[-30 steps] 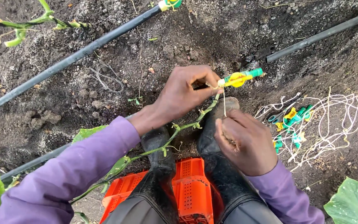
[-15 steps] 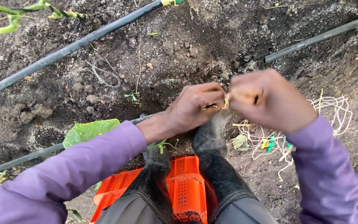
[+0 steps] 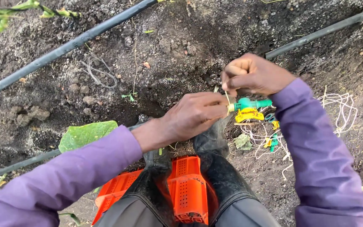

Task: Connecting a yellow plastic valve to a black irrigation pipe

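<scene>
The left hand (image 3: 198,115) is pinched shut on a green and yellow plastic clip (image 3: 248,109), its fingertips gripping the clip's near end together with a pale string (image 3: 227,100). The right hand (image 3: 253,75), just above and beyond the left, is closed into a fist around that string, which runs taut between the two. The hands sit close together, almost touching, with the clip jutting out to the right of the left hand and just below the right fist. Judging by the grip, one hand steadies the clip while the other keeps the string tight against it.

Beside and below the right hand, a loose tangle of white twine (image 3: 337,105) lies on the dark soil (image 3: 169,42), with more green and yellow clips (image 3: 272,136) scattered in it, near enough to pick up. Under both wrists stand the person's dark rubber boots (image 3: 215,143), planted either side of an orange perforated crate (image 3: 188,189). A black irrigation hose (image 3: 64,46) crosses the soil well beyond the left hand, and a broad green leaf (image 3: 87,134) lies beside the left sleeve.
</scene>
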